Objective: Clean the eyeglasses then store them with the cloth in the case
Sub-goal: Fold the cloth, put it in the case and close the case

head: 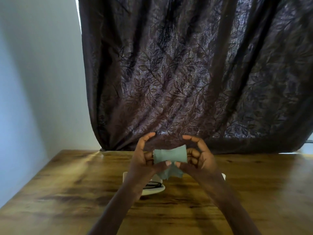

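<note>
Now folding the cloth above the open case

Both hands, left hand (144, 160) and right hand (197, 158), pinch the green cloth (169, 156) with fingers clamped on its ends, long axis left-to-right; the white case (157, 189) with the eyeglasses (153, 185) lies on the table (67, 192) directly below, nearer the left hand.

- Light: dim room; daylight leaks thru dark curtain (194, 73) and at its edges.
- Glare: warm streak on table (67, 192), far left corner.
- Shadow: soft, across left wall (33, 82).
- Quality: mild blur overall; wide-angle bending at edges.
</note>
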